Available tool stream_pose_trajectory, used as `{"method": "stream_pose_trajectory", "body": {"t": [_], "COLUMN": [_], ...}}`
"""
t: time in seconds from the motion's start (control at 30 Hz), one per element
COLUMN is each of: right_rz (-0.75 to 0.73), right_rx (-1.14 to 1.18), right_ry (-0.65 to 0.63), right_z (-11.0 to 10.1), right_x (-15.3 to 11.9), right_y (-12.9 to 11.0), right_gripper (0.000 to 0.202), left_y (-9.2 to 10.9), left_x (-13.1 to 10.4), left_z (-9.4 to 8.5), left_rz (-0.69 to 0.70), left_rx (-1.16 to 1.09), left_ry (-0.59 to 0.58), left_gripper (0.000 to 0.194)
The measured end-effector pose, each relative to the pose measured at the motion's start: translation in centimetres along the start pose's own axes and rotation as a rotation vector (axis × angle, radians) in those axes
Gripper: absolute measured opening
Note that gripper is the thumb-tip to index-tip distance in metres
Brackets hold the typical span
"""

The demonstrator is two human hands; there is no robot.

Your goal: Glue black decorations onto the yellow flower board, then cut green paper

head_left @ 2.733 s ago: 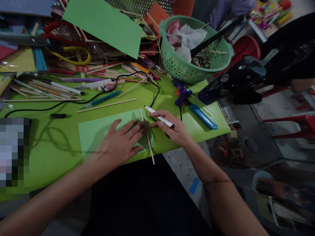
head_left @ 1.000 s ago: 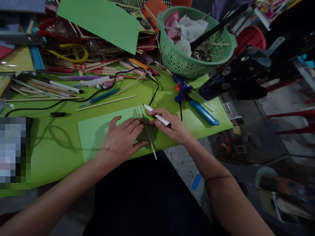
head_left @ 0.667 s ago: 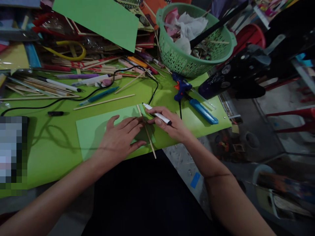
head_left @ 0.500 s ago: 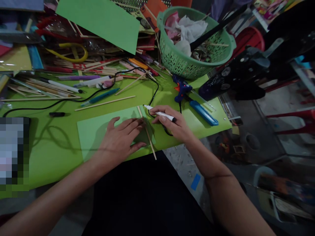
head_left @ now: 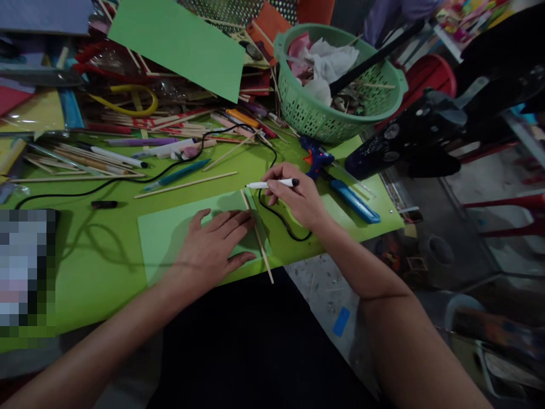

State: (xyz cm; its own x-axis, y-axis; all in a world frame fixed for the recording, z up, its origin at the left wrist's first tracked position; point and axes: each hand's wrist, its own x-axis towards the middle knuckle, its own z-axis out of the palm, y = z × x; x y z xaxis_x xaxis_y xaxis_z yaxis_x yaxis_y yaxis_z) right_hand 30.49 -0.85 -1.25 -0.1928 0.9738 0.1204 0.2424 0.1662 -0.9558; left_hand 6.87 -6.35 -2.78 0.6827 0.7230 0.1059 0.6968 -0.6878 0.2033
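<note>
A light green paper sheet (head_left: pixel 159 238) lies at the front edge of the green table. My left hand (head_left: pixel 217 241) rests on it, fingers spread, its fingertips touching a thin wooden stick (head_left: pixel 263 250). That stick lies near the sheet's right end and sticks out past the table edge. Between the fingers of my right hand (head_left: pixel 293 196) is a white marker (head_left: pixel 259 184), uncapped, its black tip close to the stick's upper end. A black cap (head_left: pixel 104 204) lies left of the sheet.
Behind are sticks, pens and a black cord (head_left: pixel 170 167). A blue glue gun (head_left: pixel 315 156), a blue cutter (head_left: pixel 353 200) and a green basket (head_left: pixel 340 122) with scraps stand to the right. A screen-like device (head_left: pixel 53 255) is at left.
My right hand has moved up slightly, and the marker now lies flatter, its tip near the stick's upper end. The whole view has shifted slightly. My left hand stays on the sheet and stick.
</note>
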Motion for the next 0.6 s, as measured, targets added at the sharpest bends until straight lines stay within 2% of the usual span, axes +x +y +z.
{"method": "stream_pose_trajectory", "body": {"t": [0.3, 0.5, 0.6], "right_rz": [0.005, 0.017, 0.008], "right_rx": [-0.023, -0.019, -0.027], "right_ry": [-0.039, -0.055, -0.053], "right_z": [-0.02, 0.17, 0.26], "right_x": [-0.07, 0.03, 0.11], "right_y": [0.30, 0.41, 0.45], "right_gripper": [0.021, 0.018, 0.019], "left_y": [0.18, 0.08, 0.09], "left_x": [0.14, 0.13, 0.17], "left_z": [-0.68, -0.24, -0.15], "left_rz": [-0.002, 0.003, -0.010], "left_rx": [-0.021, 0.008, 0.002], "left_ry": [-0.030, 0.001, -0.023], "left_gripper": [0.045, 0.048, 0.048]}}
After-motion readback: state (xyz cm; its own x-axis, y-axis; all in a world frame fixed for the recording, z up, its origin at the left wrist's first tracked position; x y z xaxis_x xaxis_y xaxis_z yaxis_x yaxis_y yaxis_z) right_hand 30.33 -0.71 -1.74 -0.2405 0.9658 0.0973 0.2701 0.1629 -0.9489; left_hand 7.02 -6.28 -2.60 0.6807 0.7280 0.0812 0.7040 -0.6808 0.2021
